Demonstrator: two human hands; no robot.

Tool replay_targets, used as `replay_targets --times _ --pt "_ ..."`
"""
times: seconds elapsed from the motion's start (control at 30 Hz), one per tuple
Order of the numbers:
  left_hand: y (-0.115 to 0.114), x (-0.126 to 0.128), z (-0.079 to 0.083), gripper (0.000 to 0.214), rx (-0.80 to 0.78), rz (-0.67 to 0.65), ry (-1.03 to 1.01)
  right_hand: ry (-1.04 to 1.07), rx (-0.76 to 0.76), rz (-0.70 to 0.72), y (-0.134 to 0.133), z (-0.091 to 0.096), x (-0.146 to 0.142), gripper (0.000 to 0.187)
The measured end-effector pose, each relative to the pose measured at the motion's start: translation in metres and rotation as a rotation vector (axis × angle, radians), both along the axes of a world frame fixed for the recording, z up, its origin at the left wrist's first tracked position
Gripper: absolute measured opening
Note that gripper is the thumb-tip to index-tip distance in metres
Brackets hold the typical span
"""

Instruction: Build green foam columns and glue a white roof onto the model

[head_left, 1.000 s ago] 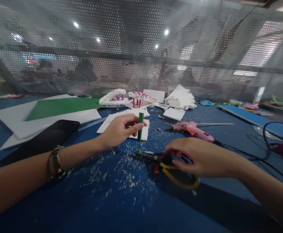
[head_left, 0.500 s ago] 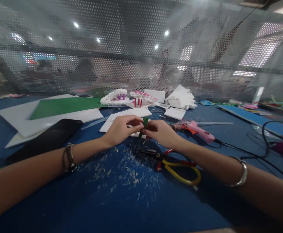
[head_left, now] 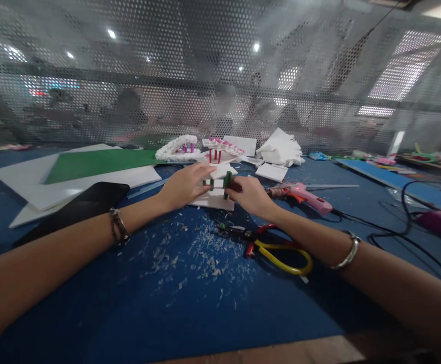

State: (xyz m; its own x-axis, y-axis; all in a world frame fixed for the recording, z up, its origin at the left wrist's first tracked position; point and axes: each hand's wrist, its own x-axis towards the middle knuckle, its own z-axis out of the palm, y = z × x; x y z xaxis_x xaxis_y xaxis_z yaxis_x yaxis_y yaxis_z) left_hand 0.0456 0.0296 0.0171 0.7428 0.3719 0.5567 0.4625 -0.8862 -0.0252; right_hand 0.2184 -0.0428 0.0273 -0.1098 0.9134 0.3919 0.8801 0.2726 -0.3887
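My right hand (head_left: 252, 194) pinches a short, upright green rolled tube (head_left: 227, 185) between thumb and fingers, just above a white foam piece (head_left: 214, 199). Farther left, my left hand (head_left: 184, 186) reaches over the same white piece with thumb and fingers apart. Short green posts (head_left: 211, 184) show in the gap by its fingertips; whether it touches them I cannot tell. Part of the white piece is hidden behind my left hand. Scissors (head_left: 269, 247) with yellow and red handles lie below my right wrist.
A pink glue gun (head_left: 307, 197) with a black cord lies right. Left are a black phone-like slab (head_left: 80, 207), white boards (head_left: 23, 174) and a green sheet (head_left: 95, 164). White-and-pink foam models (head_left: 224, 146) stand behind. White scraps (head_left: 212, 258) litter the blue table.
My hands, together around the green tube before, have moved apart. The right keeps the tube; the left has shifted up and left, and green posts on the white piece now show.
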Motion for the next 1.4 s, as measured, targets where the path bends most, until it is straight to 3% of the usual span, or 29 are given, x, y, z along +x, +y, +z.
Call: replay_targets --times 0.17,0.27,0.87,1.2,1.4 --pt "-0.011 0.009 0.012 0.043 0.268 0.188 0.219 -0.042 -0.012 0.013 -0.001 0.001 0.001 0.011" --pt "-0.013 0.015 0.019 0.038 0.339 0.26 0.315 -0.057 -0.021 0.014 0.0 0.001 0.001 0.011" --pt "-0.014 0.018 0.026 0.036 0.234 0.345 0.332 -0.181 -0.043 -0.025 -0.005 0.003 -0.003 0.015" --pt "-0.011 0.016 0.026 0.039 0.213 0.337 0.332 -0.188 -0.032 -0.005 -0.004 0.003 -0.002 0.015" --pt "-0.01 0.014 0.034 0.047 0.223 0.131 0.24 -0.081 0.002 0.072 -0.016 0.025 0.009 0.021"
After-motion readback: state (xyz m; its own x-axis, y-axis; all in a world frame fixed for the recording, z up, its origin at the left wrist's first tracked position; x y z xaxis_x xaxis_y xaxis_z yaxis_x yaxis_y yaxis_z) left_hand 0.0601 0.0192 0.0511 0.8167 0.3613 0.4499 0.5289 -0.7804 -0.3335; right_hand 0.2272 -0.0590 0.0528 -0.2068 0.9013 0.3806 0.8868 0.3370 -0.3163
